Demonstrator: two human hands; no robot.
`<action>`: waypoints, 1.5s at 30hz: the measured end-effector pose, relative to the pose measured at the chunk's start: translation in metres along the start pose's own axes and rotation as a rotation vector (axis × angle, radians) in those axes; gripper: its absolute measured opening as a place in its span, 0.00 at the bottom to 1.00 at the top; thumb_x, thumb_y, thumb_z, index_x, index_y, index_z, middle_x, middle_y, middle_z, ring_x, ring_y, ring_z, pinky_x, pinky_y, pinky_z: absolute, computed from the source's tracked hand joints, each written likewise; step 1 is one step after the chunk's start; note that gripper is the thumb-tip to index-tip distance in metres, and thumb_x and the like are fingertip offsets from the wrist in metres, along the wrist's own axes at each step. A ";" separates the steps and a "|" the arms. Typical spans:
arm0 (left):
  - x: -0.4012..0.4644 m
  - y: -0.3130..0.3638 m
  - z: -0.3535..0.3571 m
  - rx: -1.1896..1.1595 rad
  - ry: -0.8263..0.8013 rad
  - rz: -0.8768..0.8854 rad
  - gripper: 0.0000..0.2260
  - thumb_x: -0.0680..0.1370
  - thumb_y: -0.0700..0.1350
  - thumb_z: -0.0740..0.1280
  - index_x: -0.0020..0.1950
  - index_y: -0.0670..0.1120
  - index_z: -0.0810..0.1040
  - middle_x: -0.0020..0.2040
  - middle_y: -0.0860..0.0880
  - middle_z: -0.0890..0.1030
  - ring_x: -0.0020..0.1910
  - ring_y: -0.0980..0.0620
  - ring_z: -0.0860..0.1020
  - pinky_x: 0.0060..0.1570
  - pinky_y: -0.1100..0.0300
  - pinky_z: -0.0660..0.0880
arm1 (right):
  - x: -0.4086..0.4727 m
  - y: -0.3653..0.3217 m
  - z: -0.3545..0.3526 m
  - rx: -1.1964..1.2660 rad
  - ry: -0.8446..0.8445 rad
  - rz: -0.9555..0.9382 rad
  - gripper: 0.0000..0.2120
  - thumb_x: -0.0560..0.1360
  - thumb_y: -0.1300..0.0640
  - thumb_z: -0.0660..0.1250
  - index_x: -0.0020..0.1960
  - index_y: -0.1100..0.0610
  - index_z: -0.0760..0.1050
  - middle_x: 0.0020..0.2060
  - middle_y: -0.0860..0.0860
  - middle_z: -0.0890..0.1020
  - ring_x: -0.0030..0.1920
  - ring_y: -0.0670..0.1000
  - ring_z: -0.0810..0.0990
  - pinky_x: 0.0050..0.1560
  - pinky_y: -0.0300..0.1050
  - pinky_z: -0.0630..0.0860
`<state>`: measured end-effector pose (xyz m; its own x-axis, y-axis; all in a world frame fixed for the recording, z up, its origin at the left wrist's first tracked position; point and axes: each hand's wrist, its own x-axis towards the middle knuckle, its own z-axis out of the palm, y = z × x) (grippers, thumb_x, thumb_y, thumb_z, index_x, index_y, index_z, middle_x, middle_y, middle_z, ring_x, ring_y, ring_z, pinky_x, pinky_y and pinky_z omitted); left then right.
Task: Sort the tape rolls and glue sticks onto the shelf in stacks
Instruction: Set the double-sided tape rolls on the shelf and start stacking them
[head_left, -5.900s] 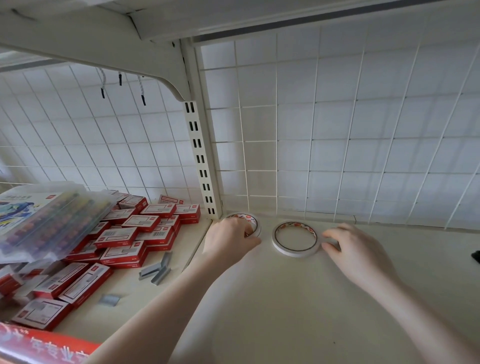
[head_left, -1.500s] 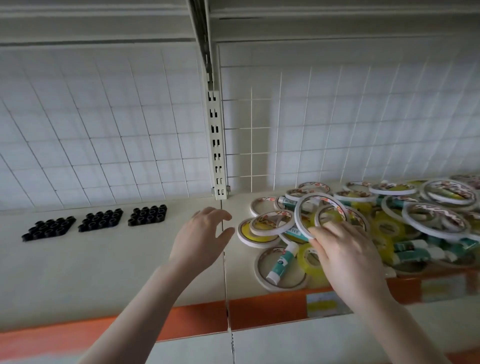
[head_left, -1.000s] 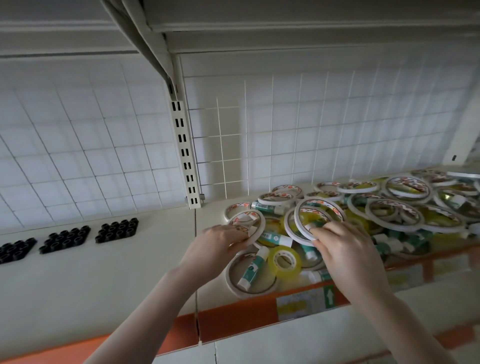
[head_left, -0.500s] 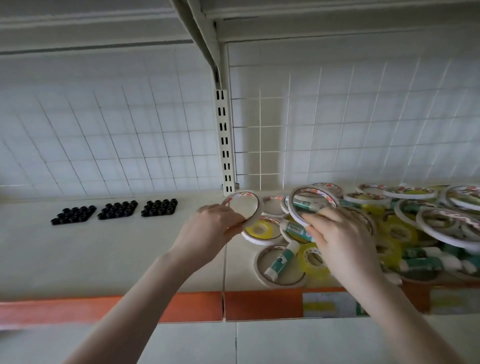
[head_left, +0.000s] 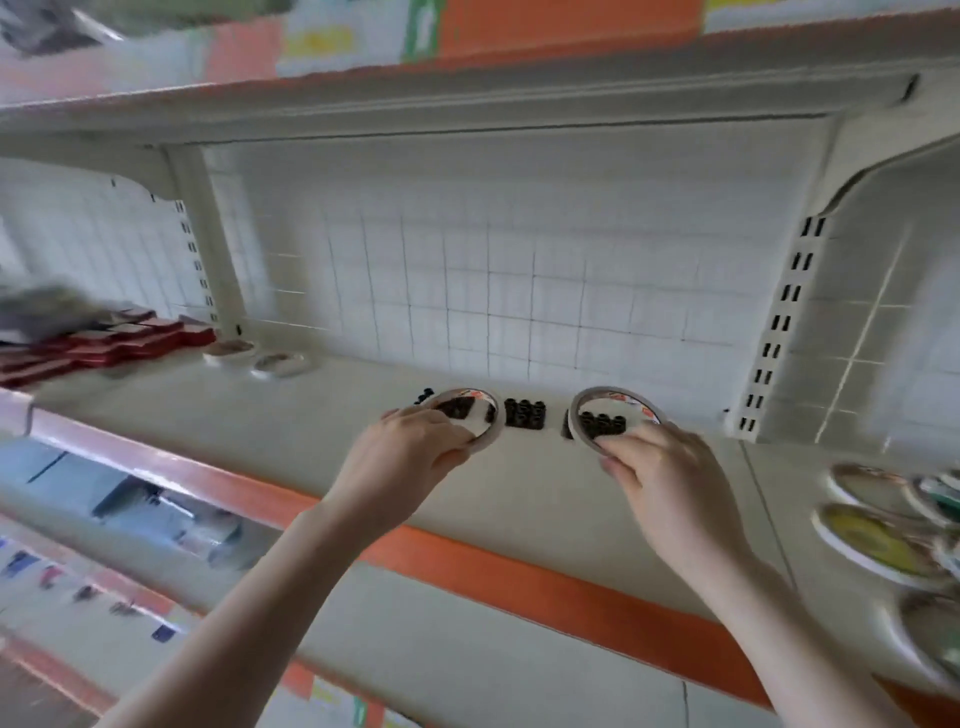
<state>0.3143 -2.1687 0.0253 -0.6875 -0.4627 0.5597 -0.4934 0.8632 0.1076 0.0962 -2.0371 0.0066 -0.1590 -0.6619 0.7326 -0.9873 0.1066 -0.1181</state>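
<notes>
Cream shelf (head_left: 519, 499), orange front strip, fills centre of frame. Two white tape rolls (head_left: 254, 356) flat at left rear, side by side. Red boxes (head_left: 104, 343) piled far left. Three black clusters (head_left: 524, 413) at centre rear (two seen through held rings). Heap of tape rolls (head_left: 883, 525), white and yellow, at right edge, blurred.

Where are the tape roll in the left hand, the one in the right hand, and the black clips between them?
Left tape roll (head_left: 491, 418): head view, far rim.
Right tape roll (head_left: 613, 393): head view, far rim.
Black clips (head_left: 524, 413): head view, cluster middle.
</notes>
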 end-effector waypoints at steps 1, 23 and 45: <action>-0.008 -0.022 -0.008 0.018 0.003 -0.007 0.09 0.72 0.50 0.63 0.42 0.49 0.82 0.37 0.52 0.80 0.38 0.47 0.78 0.36 0.57 0.72 | 0.008 -0.019 0.013 0.020 -0.008 -0.001 0.10 0.60 0.68 0.78 0.38 0.58 0.82 0.31 0.52 0.79 0.34 0.58 0.79 0.36 0.48 0.75; -0.042 -0.363 -0.074 0.183 0.028 -0.157 0.05 0.74 0.45 0.70 0.41 0.44 0.80 0.37 0.49 0.80 0.40 0.44 0.76 0.34 0.57 0.64 | 0.188 -0.246 0.234 0.168 -0.292 -0.010 0.04 0.73 0.59 0.68 0.41 0.59 0.79 0.36 0.51 0.77 0.41 0.54 0.74 0.41 0.48 0.70; 0.017 -0.524 -0.043 0.070 -0.003 -0.134 0.07 0.75 0.46 0.69 0.50 0.47 0.83 0.44 0.47 0.83 0.43 0.43 0.79 0.38 0.55 0.72 | 0.276 -0.317 0.371 0.090 -0.602 -0.084 0.10 0.72 0.58 0.66 0.35 0.60 0.69 0.32 0.57 0.72 0.36 0.56 0.71 0.32 0.46 0.61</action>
<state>0.5839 -2.6200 0.0134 -0.6143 -0.5734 0.5421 -0.6166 0.7775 0.1237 0.3650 -2.5285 -0.0022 -0.0271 -0.9710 0.2376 -0.9883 -0.0097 -0.1520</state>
